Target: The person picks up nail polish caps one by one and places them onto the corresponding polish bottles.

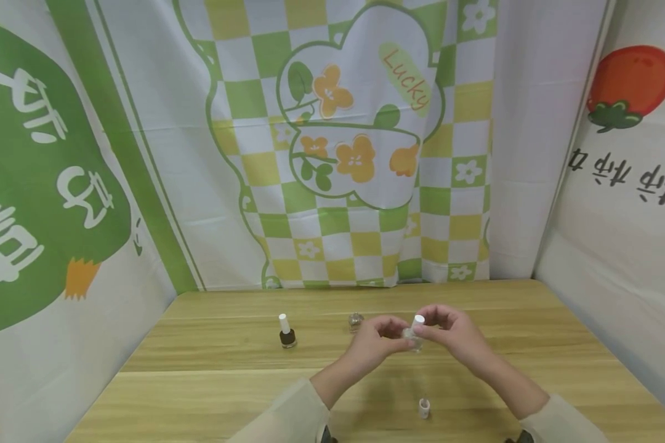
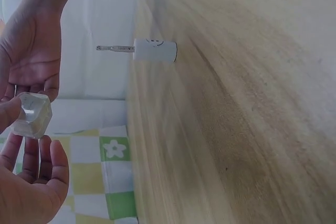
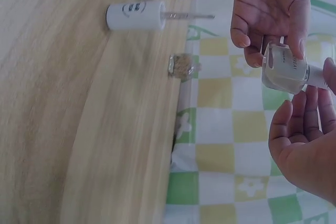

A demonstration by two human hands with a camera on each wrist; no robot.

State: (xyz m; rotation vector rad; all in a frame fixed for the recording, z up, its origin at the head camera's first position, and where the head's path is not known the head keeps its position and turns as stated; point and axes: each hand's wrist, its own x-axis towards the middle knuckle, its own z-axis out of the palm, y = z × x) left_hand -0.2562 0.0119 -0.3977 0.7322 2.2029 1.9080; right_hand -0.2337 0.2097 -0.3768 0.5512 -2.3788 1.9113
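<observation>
A clear nail polish bottle [image 1: 413,342] with a white cap [image 1: 418,320] is held above the table between both hands. My left hand [image 1: 372,342] pinches the bottle's glass body between thumb and fingers. Around the white cap, the thumb and fingers of my right hand [image 1: 459,337] hold on. In the right wrist view, dark lettering shows on the bottle [image 3: 286,69], which lies tilted, its cap partly hidden by the right thumb. Below the hands, a loose white brush cap [image 1: 424,408] stands on the table, brush pointing up.
A dark nail polish bottle [image 1: 287,337] with a white cap stands upright at the left. Just beyond my left hand sits a small glittery bottle [image 1: 356,321] without a cap. The wooden table [image 1: 210,381] ends at patterned cloth [image 1: 332,246] at the back and sides.
</observation>
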